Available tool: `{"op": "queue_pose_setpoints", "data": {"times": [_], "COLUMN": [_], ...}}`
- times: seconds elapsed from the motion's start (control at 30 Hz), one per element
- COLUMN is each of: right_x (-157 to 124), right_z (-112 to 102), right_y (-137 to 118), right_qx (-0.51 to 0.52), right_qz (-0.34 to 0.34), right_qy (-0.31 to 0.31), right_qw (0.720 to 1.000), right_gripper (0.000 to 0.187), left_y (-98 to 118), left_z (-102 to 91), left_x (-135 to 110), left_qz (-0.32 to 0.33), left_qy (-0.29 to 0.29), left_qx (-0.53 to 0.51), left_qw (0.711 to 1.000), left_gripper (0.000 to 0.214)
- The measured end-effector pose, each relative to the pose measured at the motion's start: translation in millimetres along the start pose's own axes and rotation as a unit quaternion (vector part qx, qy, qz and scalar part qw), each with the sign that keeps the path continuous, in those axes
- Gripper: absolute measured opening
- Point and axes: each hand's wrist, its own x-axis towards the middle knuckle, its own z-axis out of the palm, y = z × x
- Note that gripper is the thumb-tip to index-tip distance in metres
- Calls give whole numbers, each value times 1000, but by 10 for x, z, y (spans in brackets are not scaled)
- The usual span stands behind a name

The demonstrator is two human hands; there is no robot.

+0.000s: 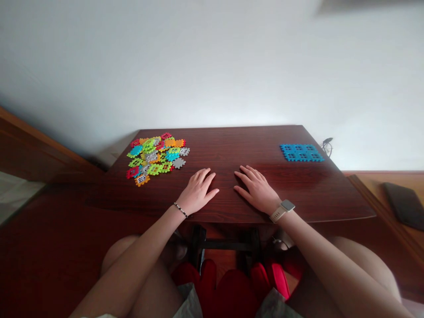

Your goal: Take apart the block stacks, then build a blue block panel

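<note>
My left hand (198, 191) lies flat on the dark wooden table (225, 150), fingers stretched out and holding nothing. Across from it, my right hand (256, 189) rests the same way, with a gap of bare wood between the two. Left of my left hand is a loose pile of toothed plastic building tiles (154, 155) in red, green, orange, blue, yellow and grey, some with window patterns. Beyond my right hand, toward the table's right side, lies a flat blue panel (301, 153) with toothed edges and window-like openings. Neither hand touches the tiles or the panel.
A white wall (212, 66) rises behind the table. To the right, a black cable (327, 143) hangs by the wall and a dark flat object (402, 204) sits on a wooden surface. Dark stool-like legs (198, 245) and red fabric (236, 291) are below the table.
</note>
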Motion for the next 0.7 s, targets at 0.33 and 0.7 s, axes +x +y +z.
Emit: {"op": "queue_pose_setpoints", "data": {"times": [0.33, 0.7], "right_x": [1, -8], "right_z": [-11, -2], "right_y": [-13, -19], "right_qx": [-7, -25], "right_qz": [1, -3], "right_qy": [-1, 1], "right_qw": [1000, 1000], "right_gripper": [58, 59], "left_y": [21, -27], "left_z": [-14, 2], "left_x": [2, 6], "left_qz": [2, 14], "left_qy": [1, 1], "left_qx": [4, 14], "left_qw": [1000, 1000], "left_gripper": [53, 55]}}
